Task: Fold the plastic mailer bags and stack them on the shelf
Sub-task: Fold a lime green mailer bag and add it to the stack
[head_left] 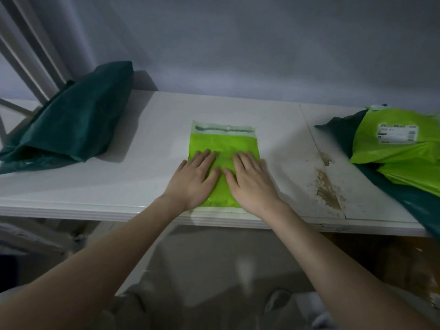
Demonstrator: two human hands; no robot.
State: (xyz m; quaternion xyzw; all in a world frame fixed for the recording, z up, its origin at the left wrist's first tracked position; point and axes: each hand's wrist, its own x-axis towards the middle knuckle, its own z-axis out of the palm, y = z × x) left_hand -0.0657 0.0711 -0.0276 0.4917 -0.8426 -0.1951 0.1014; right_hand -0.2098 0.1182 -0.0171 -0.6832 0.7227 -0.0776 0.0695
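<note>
**Both hands pressing a lime-green mailer flat on the white shelf**

A lime-green mailer bag (pixel 223 148) is lying flat on the white shelf (pixel 147 144), near its front edge and roughly in the middle of the view. Its pale sealing strip is facing the wall, and its near end is reaching almost to the shelf's front lip.

The left hand (pixel 194 179) is resting palm-down on the bag's left half. Its fingers (pixel 204 158) are lying straight and slightly spread, pointing toward the wall, with the tips sitting on the green plastic about halfway up the bag; the thumb is sticking out over the bag's left edge onto the bare shelf. The right hand (pixel 250 182) is lying palm-down on the bag's right half in the same way, its fingers straight, lightly spread and flat on the plastic, with its outer edge running just past the bag's right border. The two hands are lying side by side, nearly touching near the bag's centre line, and neither is curling round or pinching anything. The bag is lying under the fingers and palms, with its far part and strip showing beyond the fingertips.

A dark green bag (pixel 76 120) is slumping on the shelf's left end, well apart. At the right end, a pile of lime-green and dark green mailers (pixel 400 153) is lying, the top one bearing a white label (pixel 397 134). Brownish stains (pixel 327 186) are marking the shelf between the hands and that pile.
</note>
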